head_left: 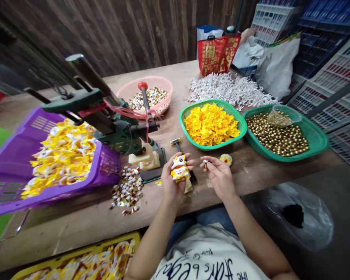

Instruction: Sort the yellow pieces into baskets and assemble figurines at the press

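My left hand is closed around a small yellow, white and red lion-shaped figure, held just above the wooden table. My right hand pinches a tiny white and gold piece between thumb and fingers, a little to the right of the figure. A round red and yellow disc lies on the table beyond my right hand. A dark-handled tool lies behind the figure. The green hand press with its red-knobbed lever stands to the left.
A purple basket of yellow and white figures sits at left, loose small pieces beside it. Farther back are a pink bowl, a green basket of yellow parts, a green tray of gold beads and a heap of white pieces.
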Available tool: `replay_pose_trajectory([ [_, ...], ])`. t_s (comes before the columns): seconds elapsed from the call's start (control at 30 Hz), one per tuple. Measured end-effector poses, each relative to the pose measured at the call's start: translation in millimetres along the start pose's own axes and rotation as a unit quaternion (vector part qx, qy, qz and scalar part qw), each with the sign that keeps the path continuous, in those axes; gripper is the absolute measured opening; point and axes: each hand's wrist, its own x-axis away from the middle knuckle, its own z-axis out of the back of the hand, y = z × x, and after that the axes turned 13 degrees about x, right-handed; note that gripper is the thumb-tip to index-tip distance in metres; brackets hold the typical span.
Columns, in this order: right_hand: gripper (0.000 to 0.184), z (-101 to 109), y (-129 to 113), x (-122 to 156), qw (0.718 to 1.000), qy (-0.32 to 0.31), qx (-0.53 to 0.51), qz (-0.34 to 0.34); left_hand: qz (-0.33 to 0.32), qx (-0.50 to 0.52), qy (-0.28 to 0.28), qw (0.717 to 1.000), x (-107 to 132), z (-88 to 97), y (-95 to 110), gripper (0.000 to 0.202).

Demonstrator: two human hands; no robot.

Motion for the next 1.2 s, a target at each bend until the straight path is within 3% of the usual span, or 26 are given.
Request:
replay_pose_trajectory([
  [0.13,0.028,18,-15,8,0.999,0.003,-0.043,-0.016,0.04,-0.019,-0.046,0.998,-19,-22.8,-23,0.033],
  [0.33,0.024,26,-16,8,0.997,0.057,0.012,0.046,0.032,-0.043,-0.08,0.995,-29,-35.6,-38,0.036],
  [0.67,0.017,33,-26,16,0.978,0.111,0.123,0.124,0.046,-0.084,-0.08,0.992,-17,-32.7,-51,0.039],
  [0.9,0.022,40,-25,28,0.968,0.154,0.156,0.122,0.065,-0.077,-0.071,0.992,-7,-26.0,-68,0.038],
  [1.1,0.01,45,-26,37,0.921,0.158,0.277,0.223,0.079,-0.102,-0.077,0.989,-2,-24.2,-74,0.032],
  [1.2,0.005,45,-23,36,0.925,0.149,0.26,0.233,0.11,-0.113,-0.073,0.985,1,-20.1,-68,0.031],
])
